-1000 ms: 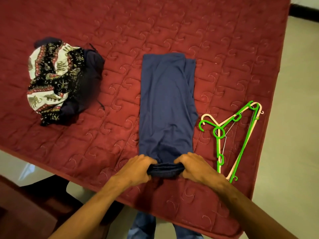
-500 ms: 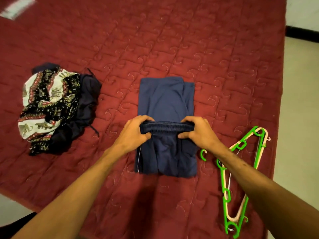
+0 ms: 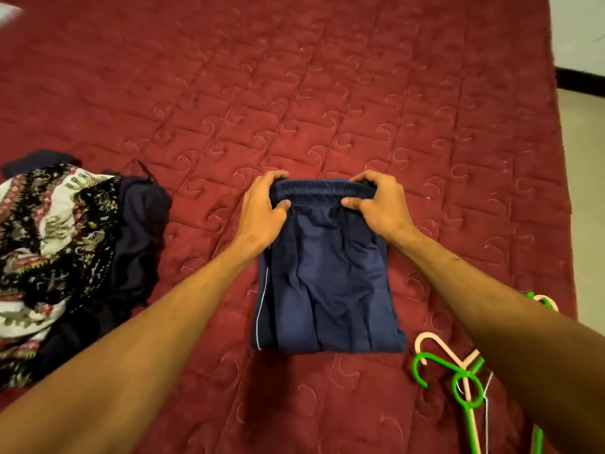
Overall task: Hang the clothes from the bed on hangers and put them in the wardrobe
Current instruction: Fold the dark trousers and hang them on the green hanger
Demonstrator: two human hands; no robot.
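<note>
A bed [image 3: 360,93], quilted in dark red with stitched swirls, fills nearly the whole view. Well to the right of the right hand [image 3: 379,204], past the bed's edge, lies a pale floor [image 3: 586,191]. Far up and right of that hand stands a white wall [image 3: 576,27] with a dark skirting [image 3: 579,78] at its foot. The light is dim and warm.

Dark red quilted cloth bedspread [image 3: 360,93] looks matt, stitched in swirls; folded navy cloth trousers [image 3: 327,283] smooth, faintly shiny; green plastic hangers [image 3: 438,361] at four o'clock glossy.
</note>
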